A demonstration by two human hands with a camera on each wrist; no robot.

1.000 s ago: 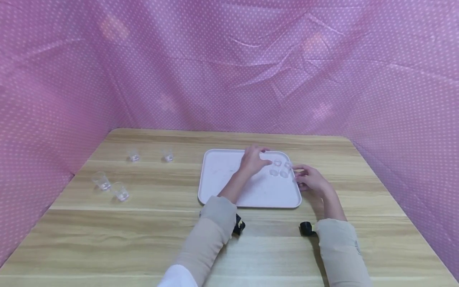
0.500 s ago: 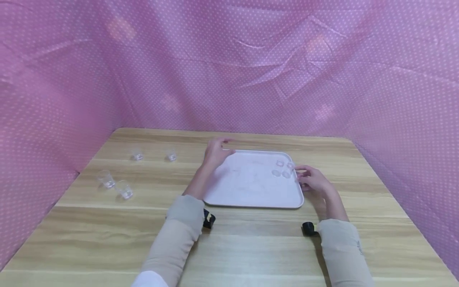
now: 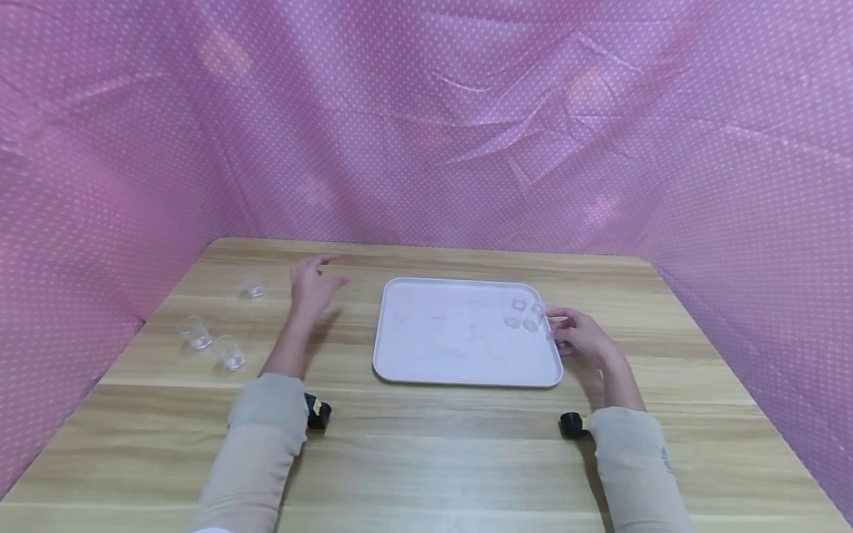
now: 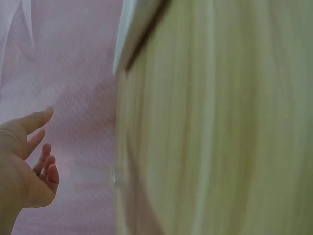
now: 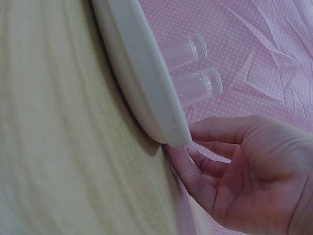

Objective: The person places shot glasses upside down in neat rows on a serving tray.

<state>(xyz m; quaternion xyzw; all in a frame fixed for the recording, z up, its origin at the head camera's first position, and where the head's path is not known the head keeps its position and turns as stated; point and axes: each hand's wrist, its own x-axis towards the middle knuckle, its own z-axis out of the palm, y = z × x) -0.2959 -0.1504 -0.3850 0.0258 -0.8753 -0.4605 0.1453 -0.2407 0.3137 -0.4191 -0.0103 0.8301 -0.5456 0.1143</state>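
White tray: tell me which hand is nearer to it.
The right. The right hand is at the right edge of the white tray, its fingers gripping the rim; the left hand is over the table, beyond the tray's left edge and apart from it.

A pale wood-grain table with rounded far corners [image 3: 426, 474] carries a white rectangular tray with a raised rim [image 3: 453, 340], lying right of centre. Toward its left side stand three small clear tumblers: a far one [image 3: 255, 289], well apart from the tray, and two nearer ones [image 3: 230, 355] just beside each other.
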